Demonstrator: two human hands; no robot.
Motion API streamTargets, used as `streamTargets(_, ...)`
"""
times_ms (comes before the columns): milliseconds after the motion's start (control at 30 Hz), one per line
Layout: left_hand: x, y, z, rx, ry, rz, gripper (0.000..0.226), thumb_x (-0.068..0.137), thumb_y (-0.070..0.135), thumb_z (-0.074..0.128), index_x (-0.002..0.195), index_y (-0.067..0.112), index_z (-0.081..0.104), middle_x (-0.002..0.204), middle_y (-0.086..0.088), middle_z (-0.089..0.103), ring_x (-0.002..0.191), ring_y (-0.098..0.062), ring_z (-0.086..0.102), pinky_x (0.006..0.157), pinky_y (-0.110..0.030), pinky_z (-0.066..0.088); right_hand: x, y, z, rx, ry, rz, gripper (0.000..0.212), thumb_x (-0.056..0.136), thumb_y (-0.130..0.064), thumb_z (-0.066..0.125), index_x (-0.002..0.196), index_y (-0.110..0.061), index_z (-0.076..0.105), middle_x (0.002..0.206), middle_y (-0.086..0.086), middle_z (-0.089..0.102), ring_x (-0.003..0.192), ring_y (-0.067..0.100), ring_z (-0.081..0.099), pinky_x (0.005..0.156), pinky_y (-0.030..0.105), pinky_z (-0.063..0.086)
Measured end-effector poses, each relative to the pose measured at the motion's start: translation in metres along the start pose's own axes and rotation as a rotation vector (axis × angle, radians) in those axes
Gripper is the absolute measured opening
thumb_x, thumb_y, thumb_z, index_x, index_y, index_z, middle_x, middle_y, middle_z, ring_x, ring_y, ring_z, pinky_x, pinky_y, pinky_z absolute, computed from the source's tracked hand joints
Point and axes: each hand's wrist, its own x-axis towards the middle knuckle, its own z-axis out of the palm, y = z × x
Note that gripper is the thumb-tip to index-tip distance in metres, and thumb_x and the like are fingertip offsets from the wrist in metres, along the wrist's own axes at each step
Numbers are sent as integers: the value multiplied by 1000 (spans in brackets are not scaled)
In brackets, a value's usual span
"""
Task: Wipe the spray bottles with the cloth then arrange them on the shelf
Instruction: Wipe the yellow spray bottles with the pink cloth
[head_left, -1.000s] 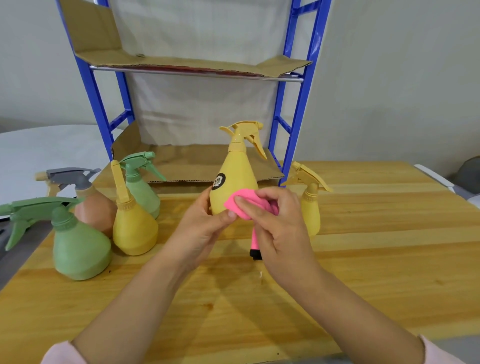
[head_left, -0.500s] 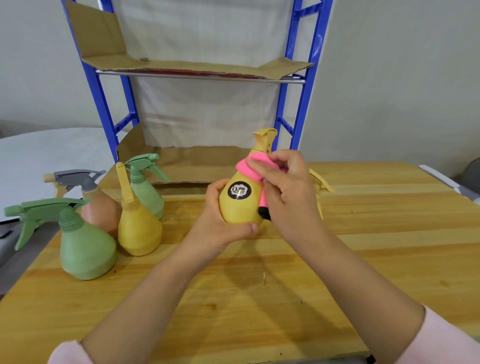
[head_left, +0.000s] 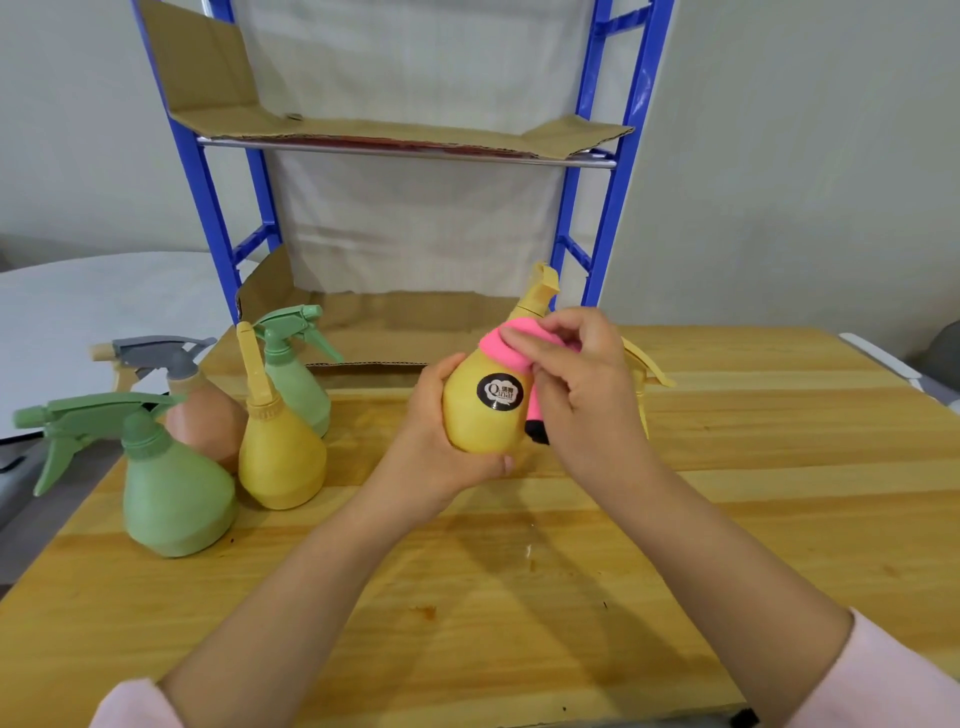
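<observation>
My left hand grips the base of a yellow spray bottle with a round black label, held tilted above the table. My right hand pinches a pink cloth against the bottle's shoulder and neck. At the left stand several other bottles: a green one, a yellow one, a peach one with a grey trigger and a smaller green one. Another yellow bottle is mostly hidden behind my right hand. The blue shelf stands behind.
Cardboard sheets line the shelf's upper and lower levels. The wooden table stretches toward me. A white round table lies at the far left, and a grey wall stands behind.
The held bottle was lifted, tilted and turned so its label faces me. My right hand carried the pink cloth from the bottle's belly up to its shoulder and neck.
</observation>
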Motion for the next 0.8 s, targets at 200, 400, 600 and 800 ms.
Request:
streamTargets(200, -1, 0, 0, 14, 29, 4, 95, 48, 16, 83, 130, 25, 35, 123, 0, 49, 95, 11, 52, 75, -8, 44, -4, 3, 4, -3, 16, -26, 41, 88, -4, 49, 122, -19, 65, 112, 1, 47, 107, 27, 48, 93, 45, 46)
streamTargets(400, -5, -2, -1, -400, -39, -144, 100, 45, 35, 89, 132, 23, 40, 122, -3, 59, 106, -18, 60, 79, -29, 53, -9, 2, 0, 41, -29, -41, 42, 89, 1, 51, 124, -20, 64, 114, 1, 48, 110, 18, 47, 95, 31, 46)
streamTargets(600, -1, 9, 2, -789, 26, -256, 67, 85, 43, 56, 136, 3, 40, 135, -19, 52, 118, -27, 57, 88, -40, 53, -26, 0, 0, 88, -58, -64, 47, 89, 1, 53, 129, -23, 57, 115, -5, 45, 112, 10, 44, 96, 18, 40)
streamTargets(800, 5, 28, 6, -942, 130, -412, 57, 84, 43, 51, 117, -2, 58, 115, -23, 66, 107, -32, 64, 87, -40, 55, -35, -5, 3, -95, 6, -254, 32, 94, -9, 56, 123, -19, 65, 113, 6, 51, 103, 24, 46, 90, 24, 40)
